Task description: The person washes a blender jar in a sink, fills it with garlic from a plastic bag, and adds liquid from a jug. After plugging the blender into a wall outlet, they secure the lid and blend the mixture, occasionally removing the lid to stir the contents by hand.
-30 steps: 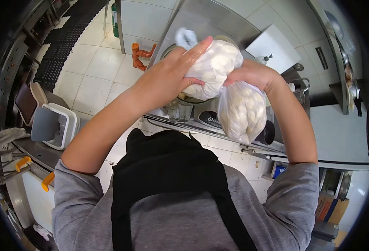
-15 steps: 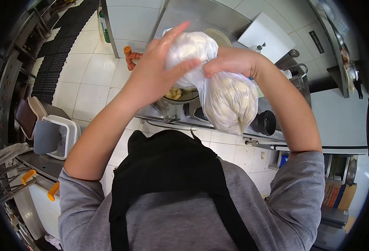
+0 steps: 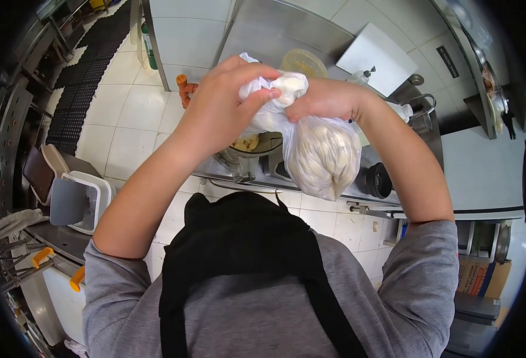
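Note:
A thin white plastic bag (image 3: 324, 156) full of pale pieces hangs below my hands, bulging on the right side. My right hand (image 3: 319, 98) is closed around the gathered middle of the bag. With thumb and fingers, my left hand (image 3: 230, 95) grips the bag's upper, crumpled part, where some pale contents show through. Under my left hand stands a clear blender jar (image 3: 243, 167) on the counter. Pale yellow chunks (image 3: 246, 143) lie inside it. The jar's upper rim is partly covered by the bag and my hand.
On the steel counter, a round plastic tub (image 3: 304, 61) sits behind my hands. A white board (image 3: 377, 59) leans on the back wall near a pump bottle (image 3: 361, 76). A black cup-shaped object (image 3: 379, 180) stands at right. Orange pipe fittings (image 3: 185, 89) are left of the counter.
My left hand has gone from spread fingers beside the bag's upper bulge to gripping it. That upper part looks smaller and more crumpled. The tub behind shows more.

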Motion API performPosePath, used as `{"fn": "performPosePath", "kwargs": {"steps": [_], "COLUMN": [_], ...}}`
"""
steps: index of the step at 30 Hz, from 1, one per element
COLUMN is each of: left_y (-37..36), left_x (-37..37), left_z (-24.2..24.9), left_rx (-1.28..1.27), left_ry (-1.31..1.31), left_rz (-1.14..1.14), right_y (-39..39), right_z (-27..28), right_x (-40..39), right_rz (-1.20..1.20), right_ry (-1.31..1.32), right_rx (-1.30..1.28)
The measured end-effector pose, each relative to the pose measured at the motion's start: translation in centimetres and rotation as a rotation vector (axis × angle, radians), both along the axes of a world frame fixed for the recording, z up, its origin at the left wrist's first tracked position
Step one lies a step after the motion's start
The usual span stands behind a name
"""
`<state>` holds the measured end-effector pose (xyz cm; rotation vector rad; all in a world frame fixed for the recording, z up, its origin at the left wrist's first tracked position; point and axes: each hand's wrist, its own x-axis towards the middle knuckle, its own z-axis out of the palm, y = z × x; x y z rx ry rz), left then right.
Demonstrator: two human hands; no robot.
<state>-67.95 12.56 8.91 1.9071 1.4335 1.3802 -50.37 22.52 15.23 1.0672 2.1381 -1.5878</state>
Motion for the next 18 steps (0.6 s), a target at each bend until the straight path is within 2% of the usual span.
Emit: {"fn": "performPosePath", "kwargs": {"steps": [2, 4, 7, 8, 10, 13, 14, 16, 17, 18], "left_y": [0.1, 0.2, -0.6, -0.4, 0.6, 0.6, -0.1, -1.1, -0.8, -0.4], "left_x": [-0.1, 0.2, 2.0, 1.6, 0.1, -0.1, 0.2, 0.7, 0.6, 0.4], "left_z": [-0.1, -0.1, 1.1, 0.8, 0.3, 0.2, 0.2, 1.2, 1.4, 1.4], "left_rx": [-0.063, 0.128, 0.261, 0.255, 0.051, 0.144, 0.137, 0.208, 0.203, 0.12], "left_ry": [0.074, -0.012, -0.038, -0.039, 0.072, 0.117, 0.116, 0.326, 0.326, 0.192], "left_rz": [-0.071, -0.006, 0.027, 0.026, -0.082, -0.083, -0.092, -0.022, -0.032, -0.081], "right_y": [-0.3, 0.0, 0.7, 0.6, 0.4, 0.5, 0.4, 0.3, 0.0, 0.0], "right_z": [0.4, 0.4, -0.3, -0.3, 0.6, 1.2, 1.1, 2.4, 2.5, 1.9], "right_x": [0.0, 0.2, 0.2, 0.1, -0.5, -0.4, -0.4, -0.7, -0.5, -0.3], "right_rz": [0.002, 0.003, 0.041, 0.039, 0.103, 0.177, 0.135, 0.16, 0.188, 0.184], "right_ry": [-0.024, 0.018, 0.072, 0.071, -0.075, -0.066, -0.069, -0.114, -0.164, -0.165], "right_rx": [0.021, 0.069, 0.074, 0.069, 0.151, 0.178, 0.137, 0.185, 0.218, 0.209]}}
